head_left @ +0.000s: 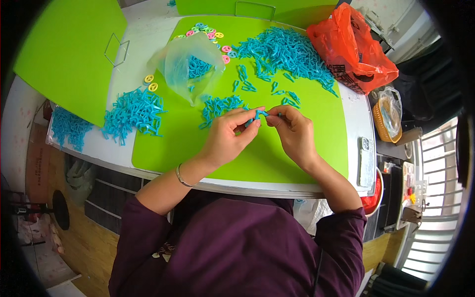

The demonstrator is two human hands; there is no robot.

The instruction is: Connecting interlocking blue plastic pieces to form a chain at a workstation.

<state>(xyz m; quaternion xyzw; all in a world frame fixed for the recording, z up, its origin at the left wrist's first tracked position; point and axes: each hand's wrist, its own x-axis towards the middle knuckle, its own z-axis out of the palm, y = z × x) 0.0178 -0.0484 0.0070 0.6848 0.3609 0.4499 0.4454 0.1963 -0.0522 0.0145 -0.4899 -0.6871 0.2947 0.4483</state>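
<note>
My left hand [231,132] and my right hand [296,133] meet over the green mat [237,166], both with fingers pinched. Between their fingertips is a small blue plastic piece [260,113], which both hands grip; its exact shape is partly hidden by the fingers. Just beyond my left hand lies a small pile of blue plastic pieces [217,107]. Several loose blue pieces [291,100] rest past my right hand. Farther back, a large heap of similar blue pieces [284,52] spreads over the mat.
A translucent plastic bag [180,64] holding blue pieces stands left of centre, with colourful rings [211,35] behind it. More blue pieces [129,116] are heaped at the left. A red bag [349,49] sits at the back right, and a phone [366,161] lies near the right edge.
</note>
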